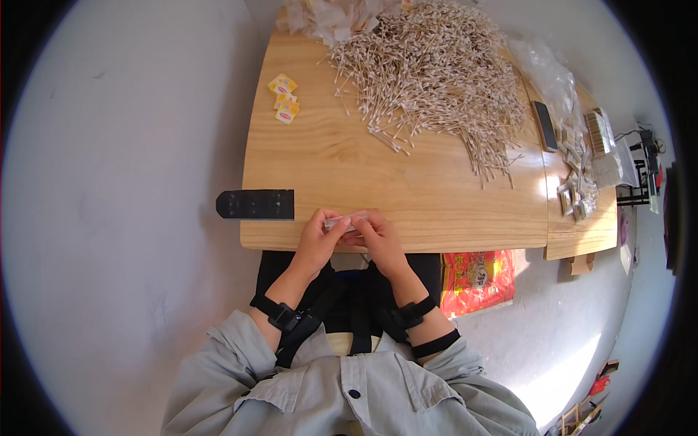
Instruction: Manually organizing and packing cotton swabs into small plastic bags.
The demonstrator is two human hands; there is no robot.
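At the table's front edge, my left hand (pixel 317 234) and my right hand (pixel 381 235) meet, fingers closed from both sides on a small whitish, see-through packet (pixel 339 224). Fingers cover much of it, and its contents are too small to make out. Beyond the hands, a large heap of cotton swabs (pixel 436 65) spreads over the far part of the wooden table (pixel 305 163). To the left of my left hand lies a flat black strip (pixel 256 205) that overhangs the table's left edge.
Several yellow-and-white labels (pixel 286 111) lie at the far left, near clear plastic bags (pixel 331 20). On the right are a black phone (pixel 544 126), a plastic sheet (pixel 545 69) and several small filled packets (pixel 578 196). A red printed bag (pixel 478 282) is below the table's front edge.
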